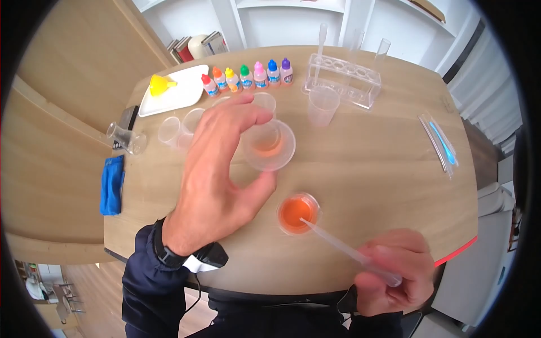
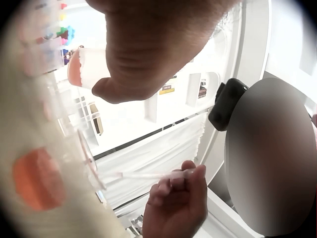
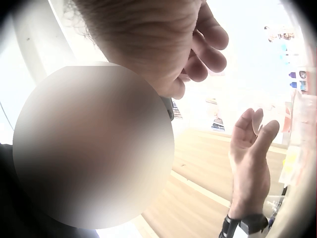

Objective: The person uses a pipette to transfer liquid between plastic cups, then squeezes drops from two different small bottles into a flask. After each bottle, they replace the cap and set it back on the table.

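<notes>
1. Head view: a plastic pipette [image 1: 341, 245] is grasped by the right grip [image 1: 397, 273], its tip within the rim of the front cup [image 1: 315, 204], which is set on the worktop [image 1: 383, 186]; whether the orange liquid [image 1: 293, 210] is touched cannot be told.
2. A second cup [image 1: 285, 152], with a little orange liquid inside, is held between thumb and fingers by the left grip [image 1: 211, 174].
3. The tip should be kept steady and off the front cup's wall; the pipette should be squeezed gently.
4. The second cup should be kept level and lightly pinched.
</notes>
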`<state>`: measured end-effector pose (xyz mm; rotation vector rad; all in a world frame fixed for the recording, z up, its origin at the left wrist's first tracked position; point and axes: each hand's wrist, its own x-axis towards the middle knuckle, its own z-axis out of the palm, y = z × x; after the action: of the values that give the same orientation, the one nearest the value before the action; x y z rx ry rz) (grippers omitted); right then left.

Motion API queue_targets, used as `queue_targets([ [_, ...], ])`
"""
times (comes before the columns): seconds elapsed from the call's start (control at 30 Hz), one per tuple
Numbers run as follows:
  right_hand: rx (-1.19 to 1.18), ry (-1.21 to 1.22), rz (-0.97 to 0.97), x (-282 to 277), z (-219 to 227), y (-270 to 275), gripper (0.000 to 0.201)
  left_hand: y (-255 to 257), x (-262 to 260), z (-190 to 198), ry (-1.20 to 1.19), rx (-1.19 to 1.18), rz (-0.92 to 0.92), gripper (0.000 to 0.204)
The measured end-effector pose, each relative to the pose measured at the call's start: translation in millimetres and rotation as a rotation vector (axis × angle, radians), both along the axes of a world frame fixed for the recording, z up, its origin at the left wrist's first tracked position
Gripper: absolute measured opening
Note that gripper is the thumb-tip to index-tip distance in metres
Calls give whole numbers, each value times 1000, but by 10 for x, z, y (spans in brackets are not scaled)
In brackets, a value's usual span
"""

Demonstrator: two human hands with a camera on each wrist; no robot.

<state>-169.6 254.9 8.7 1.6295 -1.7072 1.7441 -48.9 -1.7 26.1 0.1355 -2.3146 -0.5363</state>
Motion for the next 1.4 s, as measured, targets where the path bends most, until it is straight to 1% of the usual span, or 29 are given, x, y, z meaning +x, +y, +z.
queue_targets([
  [0.1,-4,-10,-24,54,-32,79,43,89,208,-43,-26,-67,-18,66],
  [0.2,-103,-57,-103,129,-71,39,47,154,343,-101,-58,-114,-7,65],
  [0.4,-164,-47,-51,139,-59,43,51,252,373,-141,-23,-122,-49,67],
  [0.53,-74,48,14,130,-66,-14,50,327,377,-186,-10,-90,-85,67],
  [0.67,91,83,105,74,-107,94,49,422,394,-72,-68,-101,-36,64],
  [0.77,157,87,115,73,-52,77,47,467,404,-66,-75,-124,-10,63],
  [0.87,125,121,52,108,-62,23,40,469,415,-73,-62,-122,-18,64],
  [0.97,109,153,26,111,-77,4,36,474,414,-105,-35,-105,-38,67],
  [1.07,116,168,33,99,-66,3,34,463,430,-92,-59,-113,-48,71],
  [1.17,95,165,25,114,-70,-31,36,470,433,-89,-77,-113,-51,74],
  [1.27,136,127,37,131,-33,-38,39,471,434,-92,-83,-112,-50,75],
  [1.4,153,96,-4,190,-36,-34,42,485,430,-106,-77,-120,-28,71],
])
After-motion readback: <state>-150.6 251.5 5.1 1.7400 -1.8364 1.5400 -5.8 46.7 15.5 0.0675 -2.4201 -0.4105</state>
